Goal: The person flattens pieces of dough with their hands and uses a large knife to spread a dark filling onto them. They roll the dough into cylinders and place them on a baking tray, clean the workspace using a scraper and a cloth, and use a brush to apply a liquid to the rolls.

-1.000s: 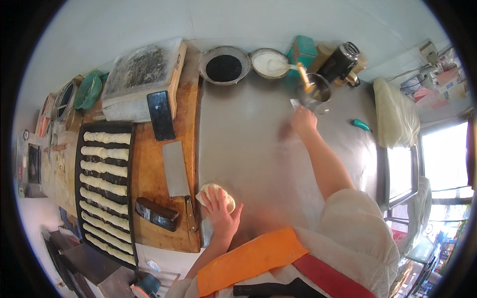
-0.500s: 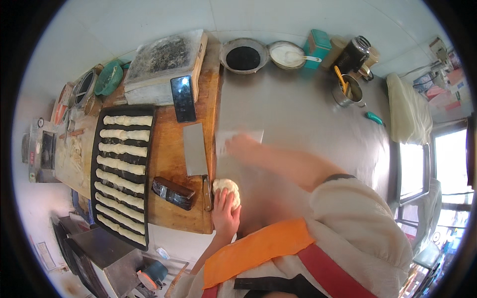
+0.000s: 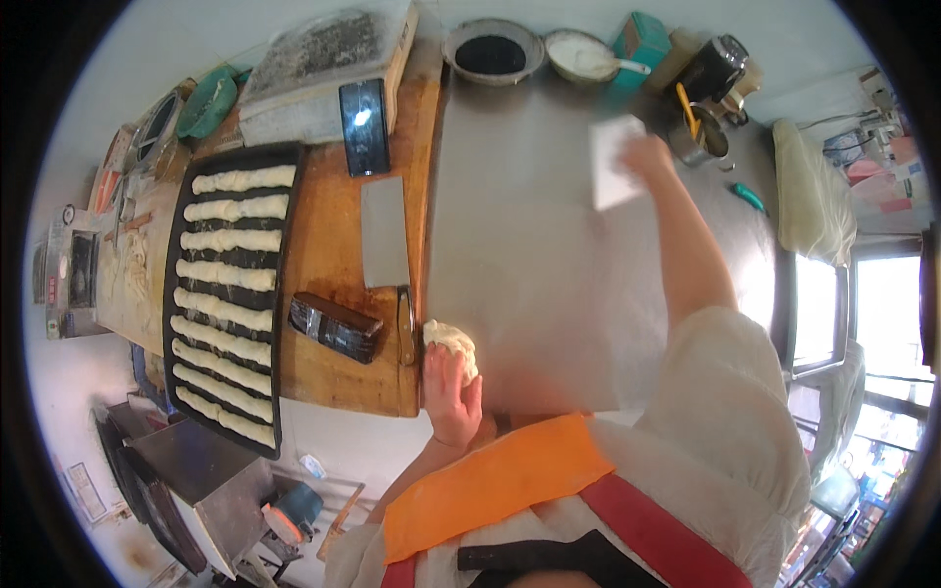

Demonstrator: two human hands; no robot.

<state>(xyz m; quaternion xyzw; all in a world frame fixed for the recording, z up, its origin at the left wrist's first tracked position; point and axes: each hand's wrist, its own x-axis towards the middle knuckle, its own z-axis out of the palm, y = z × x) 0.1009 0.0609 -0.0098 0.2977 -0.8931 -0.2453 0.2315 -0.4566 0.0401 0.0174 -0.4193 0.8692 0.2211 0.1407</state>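
At the near left corner of the metal worktop (image 3: pixel 529 284), my left hand (image 3: pixel 453 400) has its fingers curled over a pale lump of dough (image 3: pixel 451 339). The dough sits against the edge of the wooden board (image 3: pixel 333 384). My right arm reaches toward the far right of the worktop. There my right hand (image 3: pixel 645 162) grips a white, flat, rectangular dough scraper (image 3: pixel 610 176), slightly blurred. To the left on the board lie a cleaver (image 3: pixel 384 235) and a dark wrapped block (image 3: pixel 335 326).
A black tray (image 3: pixel 277 343) with several dough strips (image 3: pixel 227 273) lies across the board's left. A phone (image 3: pixel 365 127) leans on a floury box (image 3: pixel 323 69). Along the back stand a bowl of dark stuff (image 3: pixel 490 54), a bowl of white powder (image 3: pixel 583 56) and a metal pot (image 3: pixel 698 142).
My right hand has swept the scraper from beside the board to the far right of the worktop. My left hand stays on the dough. The whole view has shifted, so things sit higher.
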